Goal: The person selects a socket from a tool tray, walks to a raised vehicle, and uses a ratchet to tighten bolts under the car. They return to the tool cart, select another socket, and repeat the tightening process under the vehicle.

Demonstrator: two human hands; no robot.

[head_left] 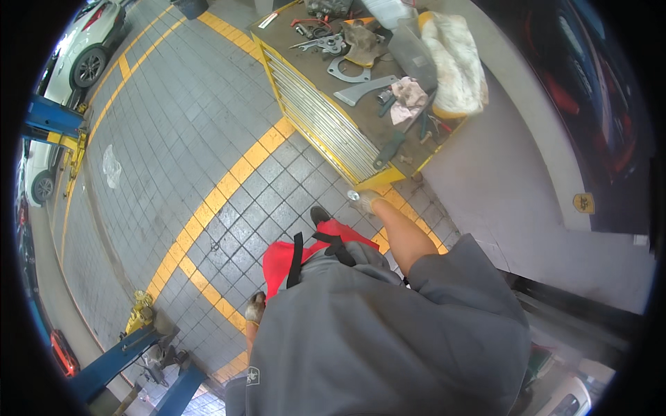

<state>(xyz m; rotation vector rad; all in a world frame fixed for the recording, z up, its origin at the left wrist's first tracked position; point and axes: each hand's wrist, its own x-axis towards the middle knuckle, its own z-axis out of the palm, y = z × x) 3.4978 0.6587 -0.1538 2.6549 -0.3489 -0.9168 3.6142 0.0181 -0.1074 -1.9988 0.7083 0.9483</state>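
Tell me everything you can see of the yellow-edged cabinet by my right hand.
The cabinet stands upright on the tiled floor. Its yellow frame edges a front of stacked silvery, metal-looking strips, perhaps drawers. The brownish, grimy top bears tools, metal parts and a fluffy white bundle at right. Your right hand is by its near corner; contact is unclear.

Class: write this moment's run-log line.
Right hand: silvery object at fingers, near cabinet | Left hand: near red cloth | Cabinet top: tools
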